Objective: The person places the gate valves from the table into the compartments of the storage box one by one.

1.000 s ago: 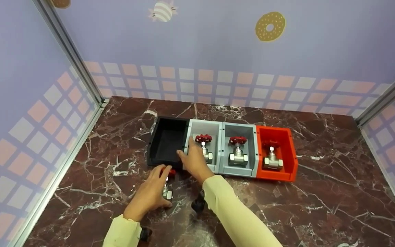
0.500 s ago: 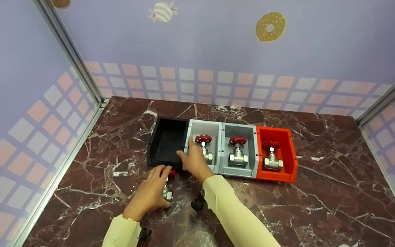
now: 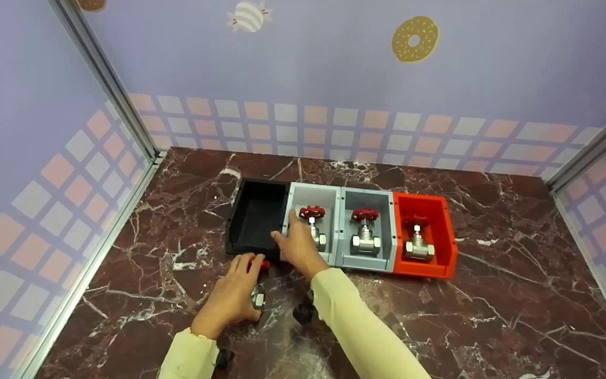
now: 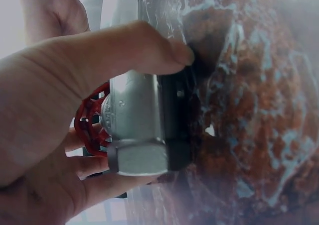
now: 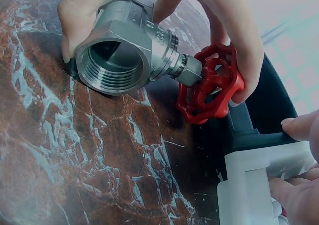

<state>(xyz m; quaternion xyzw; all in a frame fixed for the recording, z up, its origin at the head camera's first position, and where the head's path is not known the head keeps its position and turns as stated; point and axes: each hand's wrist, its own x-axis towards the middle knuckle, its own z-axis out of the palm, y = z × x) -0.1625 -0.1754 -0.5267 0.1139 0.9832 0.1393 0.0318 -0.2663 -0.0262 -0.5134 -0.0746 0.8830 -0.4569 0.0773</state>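
Note:
Below the black bin, a steel valve with a red handwheel lies on its side, close over the marble surface. My left hand grips it, the thumb along the steel body and the fingers round the handwheel. One threaded opening shows in the right wrist view. My right hand pinches the side wall of the white bin where it meets the black one, thumb on the black side, fingers inside the white. Partly hidden behind that hand, another red-wheeled valve stands in the white bin.
To the right, joined in the same row, are a grey bin and an orange bin, each holding a similar valve. Patterned walls enclose the marble table at the back and sides.
My left hand has shifted very slightly over the valve, covering more of its stem. The right hand and the bins stay in place.

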